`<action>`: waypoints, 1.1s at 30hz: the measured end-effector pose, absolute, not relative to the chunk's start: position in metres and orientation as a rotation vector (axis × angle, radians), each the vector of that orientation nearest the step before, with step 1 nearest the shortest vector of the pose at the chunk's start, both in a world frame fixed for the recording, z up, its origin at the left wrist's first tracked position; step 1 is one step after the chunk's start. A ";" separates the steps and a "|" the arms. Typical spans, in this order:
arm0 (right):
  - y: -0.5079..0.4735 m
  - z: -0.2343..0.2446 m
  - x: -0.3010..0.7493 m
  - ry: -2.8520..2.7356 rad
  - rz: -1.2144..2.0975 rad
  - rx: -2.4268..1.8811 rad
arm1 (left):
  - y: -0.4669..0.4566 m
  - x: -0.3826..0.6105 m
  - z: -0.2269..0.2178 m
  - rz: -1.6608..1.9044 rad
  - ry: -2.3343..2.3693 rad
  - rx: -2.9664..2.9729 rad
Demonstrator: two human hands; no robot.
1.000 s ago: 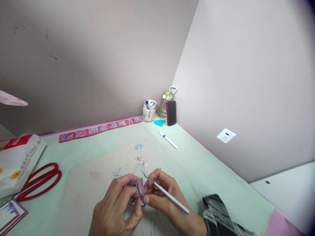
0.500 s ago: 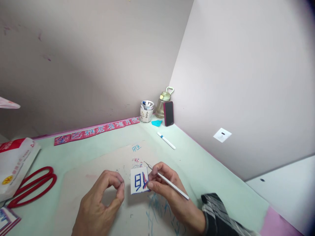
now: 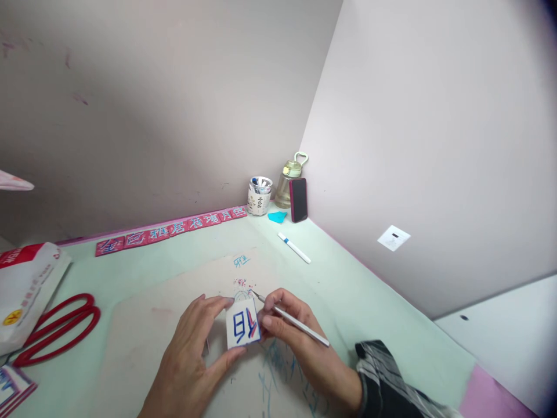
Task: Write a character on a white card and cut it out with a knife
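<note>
A small white square block with blue and red strokes drawn on its face sits over a beige work sheet. My left hand grips the block's left and lower edges between fingers and thumb. My right hand pinches the block's right edge and also holds a thin silver-white carving tool, whose point reaches up and left past the block's top corner. A striped sleeve covers my right forearm.
Red scissors and a white-red bag lie at the left. A row of pink carved tiles lines the back wall. In the corner stand a pen cup, a bottle and a phone; a white pen lies nearby.
A second ago both hands held the block edge-on. Half a second ago the left hand had let go and the block faced up. Now the left hand grips it again.
</note>
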State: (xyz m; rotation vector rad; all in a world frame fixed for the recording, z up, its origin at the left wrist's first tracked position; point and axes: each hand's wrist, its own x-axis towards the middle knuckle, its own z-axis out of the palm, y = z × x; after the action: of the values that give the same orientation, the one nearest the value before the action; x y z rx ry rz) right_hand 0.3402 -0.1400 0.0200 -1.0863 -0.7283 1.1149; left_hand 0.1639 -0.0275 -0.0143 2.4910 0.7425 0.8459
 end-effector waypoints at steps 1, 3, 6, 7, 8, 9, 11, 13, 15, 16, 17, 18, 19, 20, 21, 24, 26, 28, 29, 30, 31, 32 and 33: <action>-0.140 0.020 0.341 -0.739 1.104 -1.088 | -0.027 0.164 -0.013 0.845 0.744 2.493; -0.141 0.019 0.344 -0.751 1.079 -1.095 | -0.028 0.164 -0.012 0.834 0.741 2.499; -0.142 0.022 0.348 -0.756 1.008 -1.145 | -0.030 0.166 -0.014 0.827 0.744 2.510; -0.142 0.023 0.350 -0.756 0.979 -1.173 | -0.031 0.166 -0.015 0.814 0.739 2.523; -0.142 0.024 0.351 -0.756 0.955 -1.200 | -0.032 0.167 -0.016 0.786 0.730 2.541; -0.142 0.024 0.352 -0.757 0.935 -1.222 | -0.033 0.168 -0.017 0.749 0.721 2.559; -0.141 0.024 0.354 -0.763 0.916 -1.252 | -0.034 0.168 -0.019 0.667 0.705 2.591; -0.140 0.020 0.355 -0.765 0.922 -1.260 | -0.033 0.169 -0.020 0.630 0.711 2.615; -0.140 0.015 0.355 -0.773 0.948 -1.262 | -0.033 0.168 -0.022 0.636 0.718 2.642; -0.140 0.013 0.355 -0.787 0.957 -1.269 | -0.033 0.168 -0.023 0.645 0.718 2.656; -0.141 0.011 0.356 -0.810 0.955 -1.289 | -0.032 0.168 -0.025 0.653 0.716 2.671; -0.142 0.011 0.357 -0.841 0.939 -1.327 | -0.033 0.168 -0.026 0.658 0.711 2.684; -0.143 0.011 0.358 -0.877 0.907 -1.382 | -0.033 0.168 -0.027 0.658 0.703 2.696; -0.144 0.013 0.360 -0.919 0.863 -1.449 | -0.033 0.167 -0.028 0.655 0.695 2.701; -0.145 0.015 0.363 -0.968 0.819 -1.512 | -0.033 0.167 -0.029 0.649 0.686 2.699; -0.144 0.020 0.372 -1.135 0.791 -1.584 | -0.033 0.168 -0.028 0.621 0.647 2.660; -0.142 0.019 0.377 -1.153 0.846 -1.549 | -0.032 0.169 -0.028 0.615 0.619 2.639; -0.139 0.016 0.380 -1.068 0.898 -1.525 | -0.031 0.169 -0.029 0.619 0.605 2.634; -0.138 0.014 0.380 -1.014 0.920 -1.520 | -0.030 0.170 -0.030 0.624 0.604 2.635; -0.137 0.012 0.379 -0.973 0.940 -1.513 | -0.029 0.170 -0.031 0.625 0.606 2.637; -0.137 0.012 0.378 -0.949 0.955 -1.503 | -0.028 0.170 -0.032 0.623 0.606 2.641; -0.137 0.011 0.377 -0.939 0.966 -1.492 | -0.027 0.170 -0.034 0.618 0.603 2.645; -0.138 0.011 0.375 -0.943 0.970 -1.479 | -0.026 0.170 -0.035 0.614 0.594 2.651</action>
State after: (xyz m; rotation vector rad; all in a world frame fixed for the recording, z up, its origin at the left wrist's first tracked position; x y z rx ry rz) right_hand 0.3752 -0.1377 0.0110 -1.4787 -0.9426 0.9704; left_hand 0.1702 -0.0265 -0.0347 2.6511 0.5937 0.6137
